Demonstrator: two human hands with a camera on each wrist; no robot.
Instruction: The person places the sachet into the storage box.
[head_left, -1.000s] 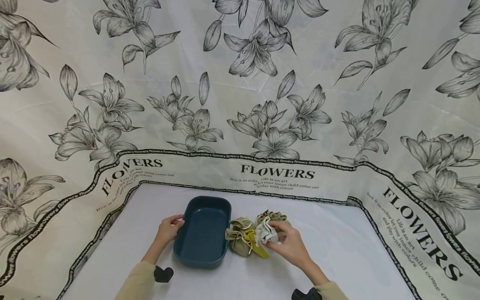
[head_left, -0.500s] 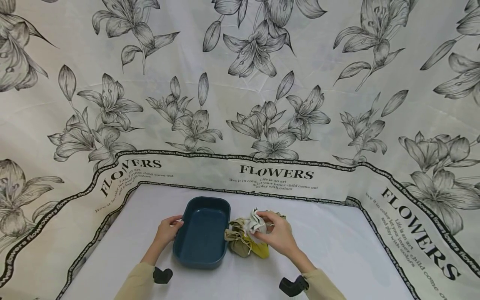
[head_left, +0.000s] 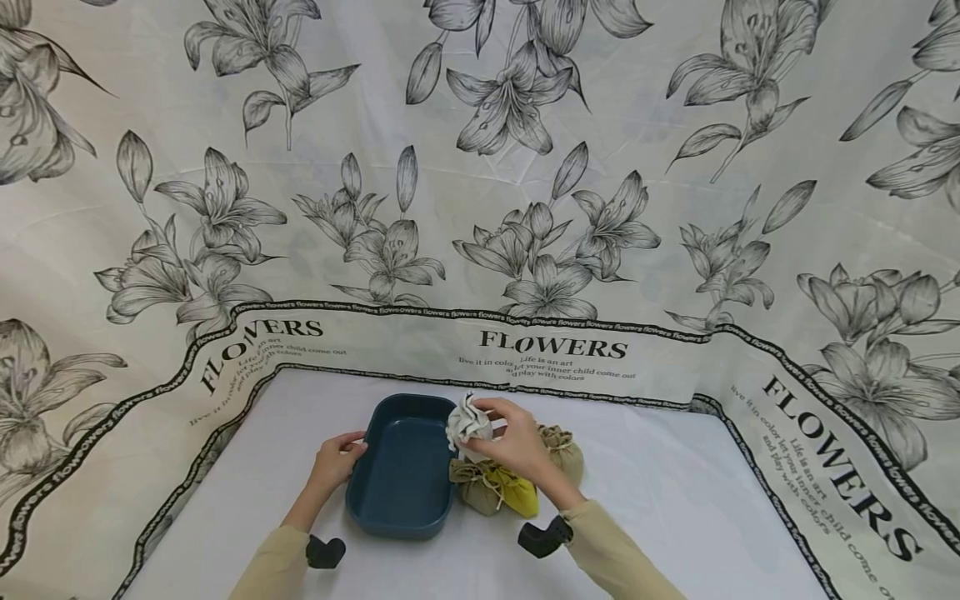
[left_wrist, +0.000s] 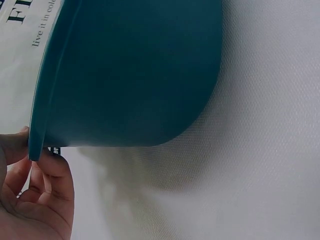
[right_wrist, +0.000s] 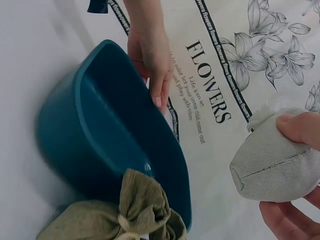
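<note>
A dark teal rectangular tub (head_left: 405, 467) sits on the white table. My left hand (head_left: 339, 459) grips its left rim (left_wrist: 35, 135), thumb on the outside and fingers (right_wrist: 157, 85) over the edge. My right hand (head_left: 510, 437) holds a pale grey drawstring pouch (head_left: 468, 421) in the air above the tub's right rim, pinched between fingers and thumb (right_wrist: 300, 127); the pouch (right_wrist: 272, 162) is bunched at its top. An olive pouch (head_left: 474, 485) and a yellow one (head_left: 521, 493) lie against the tub's right side. Another olive pouch (head_left: 562, 450) lies just behind them.
A white cloth printed with grey lilies and the word FLOWERS (head_left: 553, 343) covers the table (head_left: 675, 517) and rises as a backdrop on all sides. Black wrist mounts (head_left: 326, 550) show on both sleeves.
My right hand has lifted the grey pouch off the pile and carried it left and up, to above the tub's right rim. The left hand has stayed on the tub.
</note>
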